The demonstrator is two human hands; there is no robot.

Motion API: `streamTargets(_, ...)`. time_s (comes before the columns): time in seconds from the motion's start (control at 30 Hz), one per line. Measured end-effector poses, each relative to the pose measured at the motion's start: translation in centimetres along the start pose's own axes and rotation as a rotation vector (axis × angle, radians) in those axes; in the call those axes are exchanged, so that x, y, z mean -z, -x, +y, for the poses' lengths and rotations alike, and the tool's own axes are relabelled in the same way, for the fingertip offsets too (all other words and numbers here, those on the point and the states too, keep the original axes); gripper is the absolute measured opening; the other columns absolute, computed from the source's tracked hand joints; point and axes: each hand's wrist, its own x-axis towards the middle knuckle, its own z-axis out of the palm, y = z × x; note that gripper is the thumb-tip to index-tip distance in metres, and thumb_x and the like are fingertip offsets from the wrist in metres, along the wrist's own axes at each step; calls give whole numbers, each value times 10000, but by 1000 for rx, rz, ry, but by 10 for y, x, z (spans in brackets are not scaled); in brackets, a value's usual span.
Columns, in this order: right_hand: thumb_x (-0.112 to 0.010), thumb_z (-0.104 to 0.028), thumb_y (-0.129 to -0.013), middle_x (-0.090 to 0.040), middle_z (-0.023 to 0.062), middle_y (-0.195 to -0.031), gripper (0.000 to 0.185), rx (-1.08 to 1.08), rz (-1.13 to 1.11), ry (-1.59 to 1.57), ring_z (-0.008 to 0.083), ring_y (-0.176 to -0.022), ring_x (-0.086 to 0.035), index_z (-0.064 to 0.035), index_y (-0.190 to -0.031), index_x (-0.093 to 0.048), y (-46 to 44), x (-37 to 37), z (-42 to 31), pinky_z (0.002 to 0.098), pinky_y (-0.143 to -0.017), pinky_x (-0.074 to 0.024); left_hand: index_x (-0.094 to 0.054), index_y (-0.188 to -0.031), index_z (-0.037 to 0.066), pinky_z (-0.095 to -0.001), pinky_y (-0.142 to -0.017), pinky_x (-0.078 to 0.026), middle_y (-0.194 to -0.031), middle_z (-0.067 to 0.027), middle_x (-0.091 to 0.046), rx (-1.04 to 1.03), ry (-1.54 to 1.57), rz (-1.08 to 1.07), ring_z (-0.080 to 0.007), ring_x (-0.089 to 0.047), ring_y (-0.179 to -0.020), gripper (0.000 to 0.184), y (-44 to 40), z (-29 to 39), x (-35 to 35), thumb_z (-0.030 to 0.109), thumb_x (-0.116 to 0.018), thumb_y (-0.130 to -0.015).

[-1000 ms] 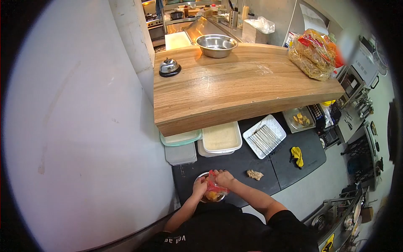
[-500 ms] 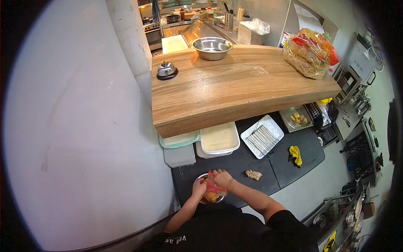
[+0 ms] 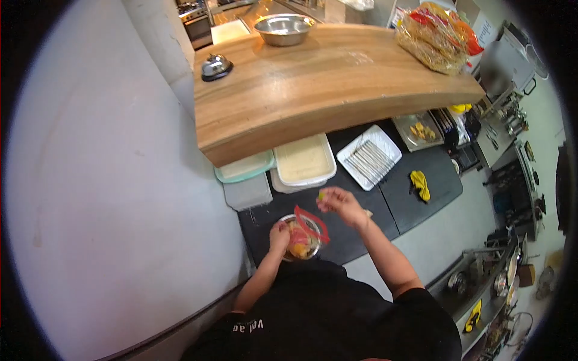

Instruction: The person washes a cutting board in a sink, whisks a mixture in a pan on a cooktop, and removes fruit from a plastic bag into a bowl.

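A clear zip bag with a red top edge (image 3: 313,226) lies in a round metal bowl (image 3: 288,258), with pale and yellowish food showing in it. My left hand (image 3: 279,235) pinches the bag's left side at the bowl's rim. Raised to the right of the bowl, my right hand (image 3: 342,204) is closed, a small yellow-green piece (image 3: 321,196) between its fingertips. What that piece is, I cannot make out. Behind my right wrist, a pale lump (image 3: 369,213) on the black table is mostly hidden.
White tubs (image 3: 306,182) and a grey lid (image 3: 248,194) stand behind the bowl. A white tray (image 3: 351,163) holds several thin metal sticks. Farther right are a yellow cloth (image 3: 420,185) and a metal pan (image 3: 415,142). A wooden shelf (image 3: 337,78) overhangs the table's back.
My right hand has left the bag and moved up and right, now with the small yellow-green piece. My left hand stays at the bag, whose red edge stands more open. The view has tilted down.
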Motion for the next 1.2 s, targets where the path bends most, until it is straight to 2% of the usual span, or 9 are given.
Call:
streamTargets(0.13, -520, -71, -919, -587, 148, -1121, 337, 85, 16, -377, 203, -962, -607, 18, -1241, -479, 10, -6, -39, 307, -848, -506, -559, -1107, -28, -288, -829, -454, -1003, -128, -628, 17, 86, -6, -195, -596, -934, 288, 7, 17, -1, 115, -557, -856)
streamTargets(0.53, -490, -24, -918, -542, 184, -1213, 417, 190, -55, -532, 225, -1021, -595, -26, -1329, -420, 24, -18, -44, 330, -892, -501, -549, -1120, -30, -291, -854, -452, -1031, -127, -618, -66, 84, -25, -191, -595, -947, 277, 4, 7, -7, 93, -541, -872)
streamTargets(0.6, -484, -110, -936, -583, 116, -1034, 317, 182, 4, -493, 183, -871, -598, -47, -1247, -483, 26, -21, -44, 283, -757, -509, -546, -1120, -35, -292, -858, -450, -1034, -129, -617, -62, 89, -27, -195, -595, -949, 280, 6, 5, -7, 96, -540, -873)
streamTargets(0.63, -484, -110, -936, -583, 116, -1034, 317, 182, 5, -494, 183, -871, -598, -47, -1247, -483, 28, -20, -44, 283, -757, -509, -543, -1120, -40, -292, -862, -448, -1037, -131, -616, -62, 95, -29, -198, -594, -952, 283, 9, 7, -8, 98, -539, -873)
streamTargets(0.7, -466, -242, -946, -507, 34, -808, 211, 154, -68, -638, 118, -671, -496, -80, -1068, -525, 30, -18, -45, 224, -572, -437, -543, -1112, -45, -293, -864, -447, -1034, -131, -616, -75, 116, -26, -202, -594, -953, 279, 11, 11, -8, 100, -539, -873)
streamTargets(0.73, -466, -242, -946, -507, 34, -808, 211, 152, -71, -638, 118, -671, -496, -80, -1068, -525, 31, -16, -44, 224, -572, -437, -542, -1104, -50, -294, -867, -446, -1031, -131, -615, -88, 136, -24, -206, -594, -954, 276, 12, 12, -9, 103, -538, -874)
streamTargets(0.83, -395, -315, -954, -343, -37, -640, 217, 78, 83, -660, 84, -519, -320, -127, -868, -462, 34, -7, -43, 213, -395, -275, -549, -1082, -38, -299, -864, -446, -1017, -133, -611, -94, 83, 12, -211, -594, -946, 256, 20, 22, -9, 99, -545, -866)
streamTargets(1.0, -414, -299, -974, -299, -53, -582, 202, 73, 157, -696, 56, -465, -262, -122, -907, -484, 40, 5, -36, 208, -377, -234, -538, -1077, -23, -314, -846, -452, -967, -136, -603, -198, 82, 124, -221, -593, -913, 257, 11, 10, -13, 71, -563, -839)
streamTargets(1.2, -453, -233, -959, -464, -7, -663, 191, 45, 279, -556, 82, -545, -430, -56, -991, -518, 47, -1, -29, 226, -459, -379, -527, -1029, -23, -333, -751, -477, -919, -141, -587, -207, 38, 290, -229, -594, -828, 244, 12, 17, -9, 65, -598, -812)
